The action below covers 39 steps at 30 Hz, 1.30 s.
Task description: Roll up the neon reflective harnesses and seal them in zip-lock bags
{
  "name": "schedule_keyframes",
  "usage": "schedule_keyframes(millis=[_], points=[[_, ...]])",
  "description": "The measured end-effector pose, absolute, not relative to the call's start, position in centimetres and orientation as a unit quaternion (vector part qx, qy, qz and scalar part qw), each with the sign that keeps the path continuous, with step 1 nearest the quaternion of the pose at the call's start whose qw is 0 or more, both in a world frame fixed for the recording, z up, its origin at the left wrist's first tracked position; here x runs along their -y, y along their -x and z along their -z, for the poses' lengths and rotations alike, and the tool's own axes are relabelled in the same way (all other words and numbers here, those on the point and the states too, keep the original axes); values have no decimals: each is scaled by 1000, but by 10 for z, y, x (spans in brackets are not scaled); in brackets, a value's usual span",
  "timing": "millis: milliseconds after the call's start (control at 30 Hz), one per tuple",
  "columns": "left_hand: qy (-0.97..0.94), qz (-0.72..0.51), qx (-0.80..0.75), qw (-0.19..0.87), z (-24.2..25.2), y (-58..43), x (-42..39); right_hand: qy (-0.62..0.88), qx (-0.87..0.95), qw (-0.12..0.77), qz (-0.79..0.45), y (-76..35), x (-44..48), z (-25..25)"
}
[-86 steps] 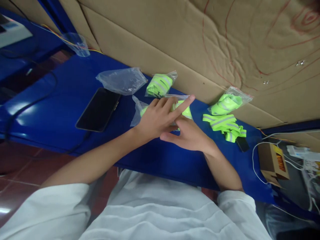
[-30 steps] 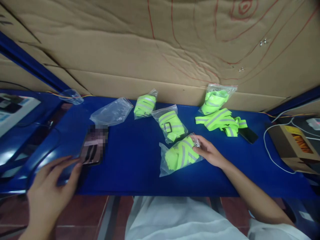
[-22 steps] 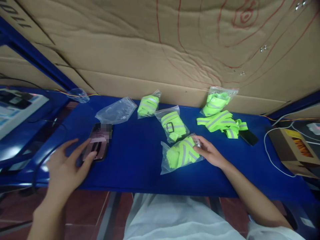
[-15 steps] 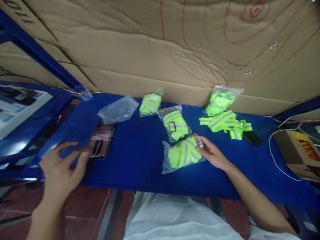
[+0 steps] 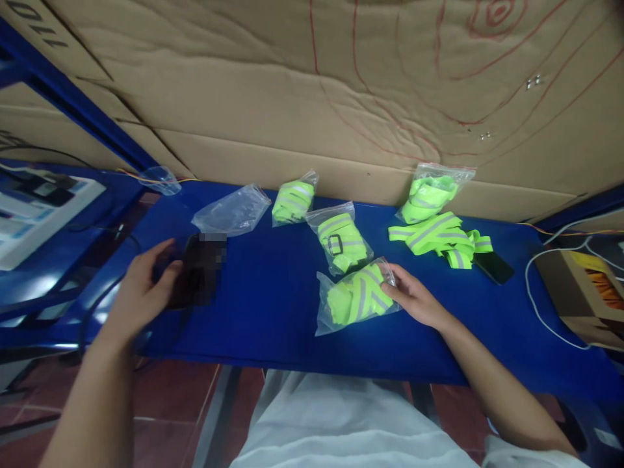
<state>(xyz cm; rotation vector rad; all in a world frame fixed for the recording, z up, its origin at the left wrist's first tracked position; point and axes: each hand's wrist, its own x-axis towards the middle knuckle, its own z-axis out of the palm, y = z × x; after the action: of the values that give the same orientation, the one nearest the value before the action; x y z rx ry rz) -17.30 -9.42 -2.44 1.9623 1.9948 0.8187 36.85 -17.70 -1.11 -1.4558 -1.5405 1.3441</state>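
Note:
My right hand (image 5: 414, 296) pinches the right end of a clear zip bag (image 5: 358, 296) with a rolled neon-yellow reflective strap inside. The bag rests on the blue table near its front edge. My left hand (image 5: 146, 283) is at the left edge of a phone (image 5: 197, 273), with thumb and index finger apart. The phone's screen is dark and partly blurred out. Just behind the held bag lies another bagged strap (image 5: 341, 240) with a black buckle showing. A third bagged strap (image 5: 292, 201) sits further back.
An empty clear bag (image 5: 234, 211) lies behind the phone, near a clear plastic cup (image 5: 160, 181). At the back right are another bagged strap (image 5: 429, 195), a loose reflective strap (image 5: 433, 237) and a black object (image 5: 494, 266). Cardboard (image 5: 253, 110) walls the back; an open box (image 5: 575, 292) stands right.
The phone's screen has gone from a lit picture to dark. My left hand has shifted right and up along the phone's left edge. My right hand stays on the bag.

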Motion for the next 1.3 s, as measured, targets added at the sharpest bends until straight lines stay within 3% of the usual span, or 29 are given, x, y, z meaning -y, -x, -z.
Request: schedule_keyframes(millis=[267,733,1000,1300], points=[[-551,-398,-676,284,33,174,104,564,600,297,-484,-371,179,15],[-544,-386,-687,288,28,171,103,566,604,295,-477,-369,178,12],[-482,-424,-686,342,22,165,101,566,609,292,-473,-371,179,13],[-491,-369,-720,322,20,161,100,566,606,293,-476,-370,179,14]])
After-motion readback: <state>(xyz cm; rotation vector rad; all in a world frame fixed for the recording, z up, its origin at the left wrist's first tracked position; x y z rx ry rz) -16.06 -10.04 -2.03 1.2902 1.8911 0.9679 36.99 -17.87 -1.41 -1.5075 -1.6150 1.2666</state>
